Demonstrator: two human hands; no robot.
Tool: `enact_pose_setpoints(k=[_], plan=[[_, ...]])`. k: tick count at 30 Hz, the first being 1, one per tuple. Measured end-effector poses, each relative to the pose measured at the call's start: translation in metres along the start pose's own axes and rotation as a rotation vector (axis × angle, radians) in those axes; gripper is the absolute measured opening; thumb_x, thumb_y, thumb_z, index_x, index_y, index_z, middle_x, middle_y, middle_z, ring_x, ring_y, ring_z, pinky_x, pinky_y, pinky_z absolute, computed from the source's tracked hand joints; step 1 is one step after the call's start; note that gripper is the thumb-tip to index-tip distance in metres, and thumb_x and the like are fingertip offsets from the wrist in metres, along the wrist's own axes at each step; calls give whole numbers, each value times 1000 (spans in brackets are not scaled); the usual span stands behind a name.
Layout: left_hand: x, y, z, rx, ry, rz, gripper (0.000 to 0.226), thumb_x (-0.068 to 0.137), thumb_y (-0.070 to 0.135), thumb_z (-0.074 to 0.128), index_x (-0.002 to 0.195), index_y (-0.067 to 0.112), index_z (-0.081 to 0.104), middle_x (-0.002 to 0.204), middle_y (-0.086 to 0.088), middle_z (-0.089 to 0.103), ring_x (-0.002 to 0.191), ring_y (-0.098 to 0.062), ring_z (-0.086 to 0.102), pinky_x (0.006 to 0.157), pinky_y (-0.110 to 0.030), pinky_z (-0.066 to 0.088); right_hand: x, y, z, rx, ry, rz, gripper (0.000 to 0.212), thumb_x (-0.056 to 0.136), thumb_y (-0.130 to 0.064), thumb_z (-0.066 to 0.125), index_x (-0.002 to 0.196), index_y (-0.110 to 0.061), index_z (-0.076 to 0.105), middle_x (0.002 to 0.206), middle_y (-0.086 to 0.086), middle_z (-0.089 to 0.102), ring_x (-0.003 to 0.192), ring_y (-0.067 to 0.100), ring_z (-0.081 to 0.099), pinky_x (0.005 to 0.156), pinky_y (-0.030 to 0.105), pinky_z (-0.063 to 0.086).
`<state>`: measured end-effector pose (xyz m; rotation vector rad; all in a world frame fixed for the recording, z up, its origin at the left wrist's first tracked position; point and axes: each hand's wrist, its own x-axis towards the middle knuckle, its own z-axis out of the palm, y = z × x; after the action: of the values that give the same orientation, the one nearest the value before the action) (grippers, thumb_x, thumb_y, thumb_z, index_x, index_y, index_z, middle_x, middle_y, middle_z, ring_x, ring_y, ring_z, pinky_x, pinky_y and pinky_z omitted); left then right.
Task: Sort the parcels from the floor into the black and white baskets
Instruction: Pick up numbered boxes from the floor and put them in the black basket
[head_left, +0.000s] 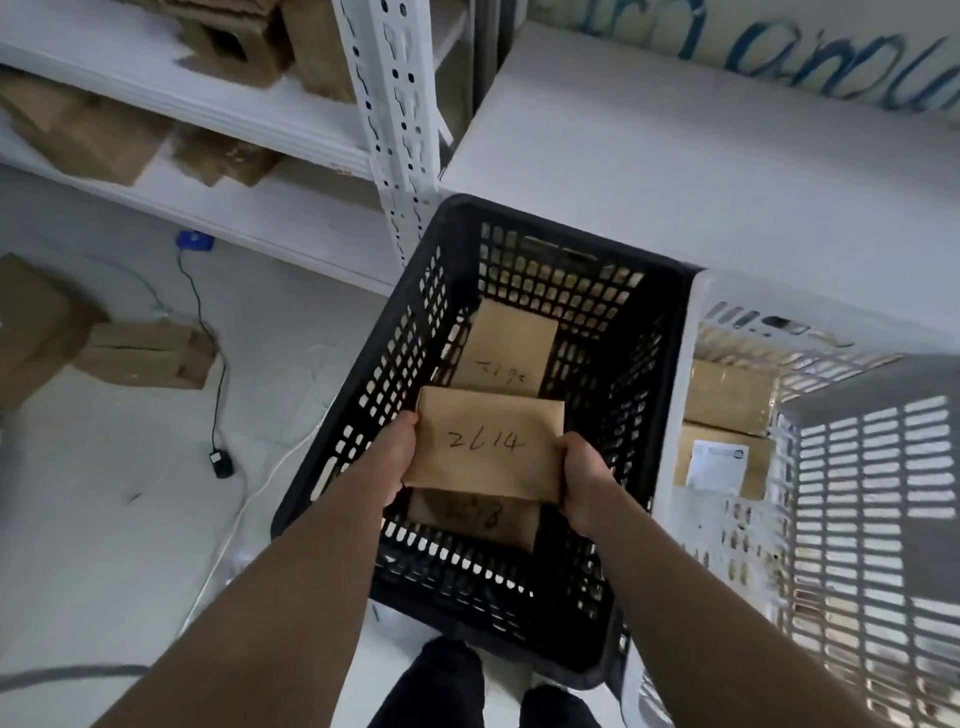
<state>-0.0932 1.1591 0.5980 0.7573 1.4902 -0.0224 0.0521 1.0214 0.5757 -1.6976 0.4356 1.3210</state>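
We are holding the parcel (485, 444) over the black basket (363, 374), left hand (392, 457) and right hand (584, 480) gripping its ends. Next, we think, we are lowering it inside and letting go.

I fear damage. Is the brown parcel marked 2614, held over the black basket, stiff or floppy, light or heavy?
Probably stiff: the parcel looks flat with straight edges between the left hand and right hand. Likely light, as each hand holds only one end. Boxy, so unlikely to roll.

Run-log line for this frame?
phase: sorting | held: parcel marked 2614, left hand and right hand gripping its ends | location: over black basket | white basket: parcels inside
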Motion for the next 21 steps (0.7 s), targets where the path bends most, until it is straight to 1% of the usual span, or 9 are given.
enact_pose_setpoints(k=[3, 7, 9, 11, 12, 14, 17, 19, 21], plan=[[10, 6, 4, 65, -17, -9, 44, 104, 38, 31, 136, 13, 48, 131, -8, 57, 115, -25, 54, 100, -38, 42, 2, -2, 3, 10, 57, -36, 38, 93, -33, 41, 117, -12, 62, 110, 12, 66, 107, 32, 60, 101, 49, 47], [8, 17, 9, 171, -37, 46, 41, 106, 36, 28, 130, 12, 51, 110, -6, 58, 86, -17, 54, 82, -33, 41, 3, -6, 3, 9, 101, -67, 43, 97, -37, 40, 126, -10, 57, 116, 12, 64, 106, 31, 60, 99, 48, 49], [1, 25, 11, 219, 6, 87, 39, 105, 38, 28, 124, 15, 53, 102, -4, 58, 79, -16, 51, 77, -32, 39, -13, -14, 4, 6, 105, -75, 34, 99, -31, 39, 118, -10, 58, 104, 10, 63, 94, 27, 60, 87, 42, 53], [-10, 37, 13, 275, 69, 148, 43, 103, 39, 33, 125, 8, 53, 108, -8, 59, 87, -21, 53, 81, -33, 41, -23, -23, 0, -3, 81, -83, 28, 98, -29, 42, 110, -10, 59, 90, 6, 61, 80, 22, 56, 67, 35, 47], [-13, 42, 14, 306, 98, 192, 45, 102, 37, 36, 128, 4, 52, 114, -11, 59, 94, -24, 54, 84, -33, 42, -29, -29, -2, -17, 74, -92, 28, 97, -30, 45, 109, -10, 60, 90, 5, 61, 80, 21, 56, 64, 33, 44], [-28, 55, 21, 338, 127, 285, 43, 101, 31, 40, 131, 2, 51, 122, -14, 57, 102, -30, 55, 82, -32, 40, -44, -41, -8, -24, 68, -139, 23, 97, -31, 48, 107, -13, 59, 95, 3, 62, 86, 20, 56, 70, 31, 43], [-56, 68, 42, 315, 92, 405, 37, 101, 24, 43, 126, 1, 56, 125, -18, 58, 103, -30, 58, 77, -33, 40, -71, -56, -21, -26, 83, -231, 14, 97, -30, 50, 97, -20, 59, 114, 7, 64, 103, 24, 58, 93, 37, 46], [-76, 72, 60, 299, 51, 480, 30, 101, 23, 45, 122, 6, 58, 118, -9, 60, 101, -26, 56, 83, -34, 42, -93, -63, -34, 6, 81, -311, 15, 97, -25, 51, 94, -21, 65, 128, 15, 59, 123, 34, 53, 107, 45, 42], [-93, 72, 80, 283, 3, 542, 18, 100, 24, 45, 105, 16, 61, 101, -2, 58, 89, -20, 54, 76, -29, 41, -112, -66, -49, 74, 99, -395, 17, 97, -20, 50, 103, -20, 66, 131, 21, 57, 125, 37, 52, 109, 45, 40]])
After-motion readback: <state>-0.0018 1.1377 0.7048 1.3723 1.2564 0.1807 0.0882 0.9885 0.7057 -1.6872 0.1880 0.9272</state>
